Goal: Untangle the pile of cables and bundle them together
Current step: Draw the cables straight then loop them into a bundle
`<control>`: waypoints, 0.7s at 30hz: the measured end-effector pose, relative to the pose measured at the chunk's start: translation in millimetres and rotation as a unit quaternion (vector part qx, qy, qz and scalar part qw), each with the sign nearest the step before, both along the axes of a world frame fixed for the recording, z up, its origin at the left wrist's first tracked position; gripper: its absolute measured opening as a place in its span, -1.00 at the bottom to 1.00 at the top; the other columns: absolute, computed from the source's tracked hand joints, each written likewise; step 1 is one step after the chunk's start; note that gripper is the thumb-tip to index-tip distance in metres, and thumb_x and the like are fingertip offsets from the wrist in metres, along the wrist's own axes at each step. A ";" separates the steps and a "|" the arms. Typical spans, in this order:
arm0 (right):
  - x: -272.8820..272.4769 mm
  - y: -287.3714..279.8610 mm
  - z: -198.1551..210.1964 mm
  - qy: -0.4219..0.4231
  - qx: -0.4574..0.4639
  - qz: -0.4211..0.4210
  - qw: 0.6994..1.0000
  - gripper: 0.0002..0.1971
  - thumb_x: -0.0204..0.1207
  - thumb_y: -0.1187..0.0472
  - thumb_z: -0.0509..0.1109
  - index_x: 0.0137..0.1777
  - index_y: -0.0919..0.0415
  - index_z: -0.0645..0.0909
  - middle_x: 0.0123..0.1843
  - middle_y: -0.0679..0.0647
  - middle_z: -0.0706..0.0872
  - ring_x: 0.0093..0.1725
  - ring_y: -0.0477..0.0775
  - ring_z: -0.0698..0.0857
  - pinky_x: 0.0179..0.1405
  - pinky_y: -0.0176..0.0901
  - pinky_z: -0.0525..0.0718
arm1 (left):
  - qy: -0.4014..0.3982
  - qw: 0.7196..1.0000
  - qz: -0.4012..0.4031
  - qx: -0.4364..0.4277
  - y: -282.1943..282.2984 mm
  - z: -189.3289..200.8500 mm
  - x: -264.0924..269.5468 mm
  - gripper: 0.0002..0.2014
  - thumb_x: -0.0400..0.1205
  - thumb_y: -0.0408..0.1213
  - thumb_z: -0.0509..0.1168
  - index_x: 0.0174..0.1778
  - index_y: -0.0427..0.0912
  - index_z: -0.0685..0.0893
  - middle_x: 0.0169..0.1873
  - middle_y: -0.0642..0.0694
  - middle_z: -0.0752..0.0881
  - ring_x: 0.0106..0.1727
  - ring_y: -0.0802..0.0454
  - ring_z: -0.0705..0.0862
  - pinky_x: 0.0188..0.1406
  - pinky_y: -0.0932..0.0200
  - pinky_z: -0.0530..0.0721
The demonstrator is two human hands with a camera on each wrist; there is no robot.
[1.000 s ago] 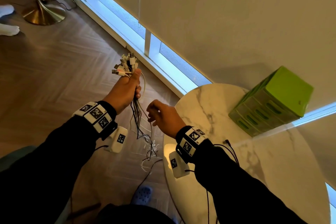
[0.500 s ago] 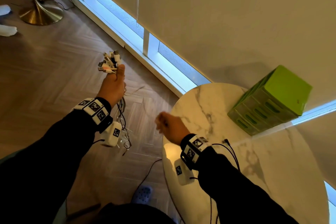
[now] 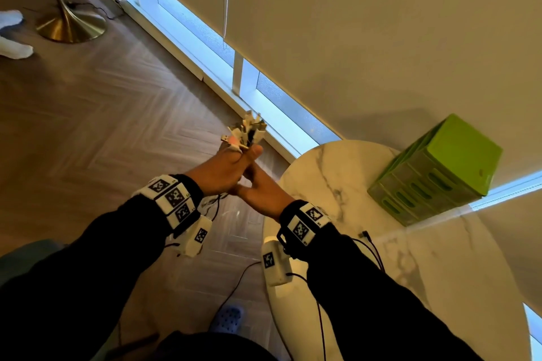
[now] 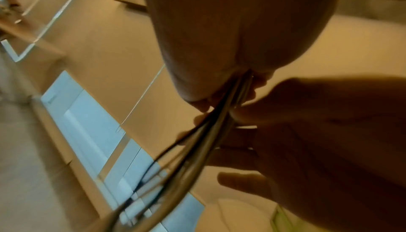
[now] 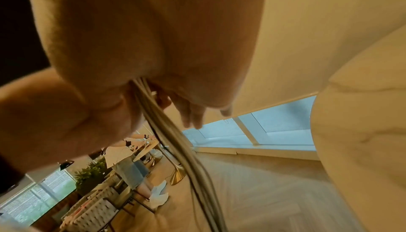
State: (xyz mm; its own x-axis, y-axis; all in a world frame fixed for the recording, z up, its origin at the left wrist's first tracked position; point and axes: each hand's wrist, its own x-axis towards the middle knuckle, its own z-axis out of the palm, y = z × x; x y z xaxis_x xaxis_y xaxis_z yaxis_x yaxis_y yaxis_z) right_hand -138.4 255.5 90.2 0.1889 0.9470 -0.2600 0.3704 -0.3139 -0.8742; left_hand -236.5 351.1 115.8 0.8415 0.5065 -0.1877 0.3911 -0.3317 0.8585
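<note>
The left hand (image 3: 225, 168) gripped the cables (image 3: 247, 132) left of the table (image 3: 322, 173), plugs upward, strands hanging down. The right hand (image 3: 259, 189) touched just beneath, fingers (image 4: 239, 180) loosely curling round the strands.

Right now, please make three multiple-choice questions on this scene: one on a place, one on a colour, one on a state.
1. Where is the box with drawers?
A. on the floor by the lamp
B. on the round marble table, against the wall
C. in the person's lap

2. What colour is that box?
A. green
B. red
C. blue

3. How are the cables held?
A. lying loose on the table
B. in the left hand only
C. gripped by both hands together

Answers:
1 B: the box stands on the marble table by the wall.
2 A: its top and drawers are green.
3 C: the left hand and right hand both close round the cables, plug ends sticking out above.
</note>
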 end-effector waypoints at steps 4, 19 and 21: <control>-16.6 -0.4 9.0 0.109 0.112 -0.095 0.983 -0.63 0.81 0.31 0.05 0.58 0.27 0.37 0.28 0.12 0.64 0.20 -0.03 0.62 0.23 -0.25 0.64 | 0.023 0.998 -0.037 0.043 3.6 12.5 0.1 -0.65 0.74 0.21 0.02 -0.12 0.12 0.60 -0.19 -0.04 0.67 -0.02 -0.02 0.63 0.25 0.01 0.57; -11.8 -18.0 16.1 0.214 -0.022 -0.204 0.955 -0.80 0.80 0.34 0.09 0.08 0.40 0.53 -0.22 0.20 0.55 -0.22 0.00 0.59 -0.15 -0.38 0.60 | -0.131 0.976 -0.091 -0.146 -10.7 20.8 6.3 -0.72 0.60 -0.13 0.49 0.16 -0.15 0.69 -0.03 -0.10 0.76 -0.13 0.01 0.80 -0.32 0.10 0.77; -12.1 -16.4 22.3 0.230 0.032 -0.216 0.948 -0.71 0.79 0.28 0.05 0.00 0.30 0.59 -0.27 0.21 0.54 -0.30 0.07 0.55 -0.24 -0.16 0.59 | -0.146 0.959 -0.105 -0.217 -4.4 13.2 1.7 -0.43 0.50 -0.04 0.55 0.40 -0.09 0.57 0.24 -0.11 0.71 0.18 0.18 0.76 -0.05 0.22 0.76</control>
State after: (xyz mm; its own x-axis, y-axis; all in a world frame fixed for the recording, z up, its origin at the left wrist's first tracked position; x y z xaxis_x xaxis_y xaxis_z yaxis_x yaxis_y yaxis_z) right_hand -150.4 239.0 112.5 0.4428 0.8237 -0.3541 -0.2061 -0.2909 -0.9343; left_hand -234.8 346.7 129.0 0.9655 0.2465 -0.0841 0.0773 0.0370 0.9963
